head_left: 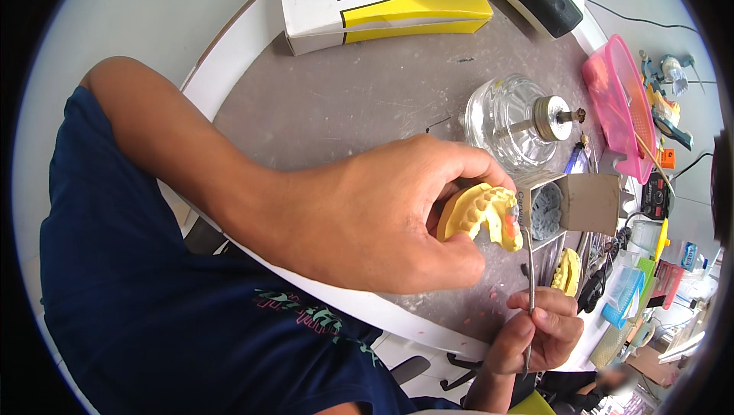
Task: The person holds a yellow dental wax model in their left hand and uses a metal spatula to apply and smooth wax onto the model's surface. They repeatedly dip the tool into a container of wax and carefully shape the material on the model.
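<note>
My left hand (363, 220) is closed around a yellow plaster dental model (462, 215), thumb and fingers on its outer sides. Its arch of teeth is exposed, with a patch of pink wax (511, 224) and a greyish spot on the edge away from my palm. My right hand (541, 332) pinches a thin metal dental carving instrument (531, 276) between thumb and fingers. The bent tip of the instrument is close beside the pink patch; whether it touches I cannot tell. Part of the model is hidden by my left hand.
Beyond the model stand a glass spirit lamp (501, 121) and an open carton (590, 202) of grey material. Another yellow dental model (566, 272) lies near my right hand. A white and yellow box (390, 6), a pink basket (618, 105) and a blue container (623, 296) stand around the bench.
</note>
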`<act>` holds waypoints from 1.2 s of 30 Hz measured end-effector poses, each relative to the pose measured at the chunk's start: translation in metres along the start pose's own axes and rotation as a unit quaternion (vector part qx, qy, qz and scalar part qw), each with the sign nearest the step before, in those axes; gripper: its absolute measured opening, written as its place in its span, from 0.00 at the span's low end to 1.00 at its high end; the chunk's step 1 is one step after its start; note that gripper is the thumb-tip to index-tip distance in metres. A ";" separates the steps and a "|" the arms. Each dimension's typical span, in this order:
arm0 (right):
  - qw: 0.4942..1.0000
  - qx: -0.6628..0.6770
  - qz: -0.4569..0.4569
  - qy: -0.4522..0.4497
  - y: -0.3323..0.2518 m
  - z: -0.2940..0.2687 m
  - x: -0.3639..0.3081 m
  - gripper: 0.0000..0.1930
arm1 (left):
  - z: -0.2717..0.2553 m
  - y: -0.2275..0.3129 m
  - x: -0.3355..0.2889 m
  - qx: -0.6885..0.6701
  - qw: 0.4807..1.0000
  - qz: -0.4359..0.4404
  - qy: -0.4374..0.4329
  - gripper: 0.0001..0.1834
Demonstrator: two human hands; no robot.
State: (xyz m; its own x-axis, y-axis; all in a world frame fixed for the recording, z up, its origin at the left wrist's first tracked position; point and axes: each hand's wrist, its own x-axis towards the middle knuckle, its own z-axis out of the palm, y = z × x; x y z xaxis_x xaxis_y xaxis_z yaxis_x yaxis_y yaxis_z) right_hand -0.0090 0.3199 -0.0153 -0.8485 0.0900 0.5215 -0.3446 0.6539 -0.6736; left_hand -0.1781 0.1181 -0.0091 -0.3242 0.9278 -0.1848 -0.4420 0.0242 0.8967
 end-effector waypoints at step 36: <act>1.000 -0.002 -0.007 -0.011 0.001 0.002 0.001 0.10 | -0.001 0.000 -0.001 -0.002 1.000 -0.010 -0.001 0.32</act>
State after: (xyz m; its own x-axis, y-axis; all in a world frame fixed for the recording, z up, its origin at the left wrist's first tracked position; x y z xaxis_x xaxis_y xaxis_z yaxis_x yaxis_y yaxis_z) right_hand -0.0114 0.3187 -0.0165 -0.8522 0.0633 0.5193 -0.3554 0.6584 -0.6635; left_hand -0.1786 0.1167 -0.0094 -0.3137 0.9277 -0.2022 -0.4522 0.0413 0.8910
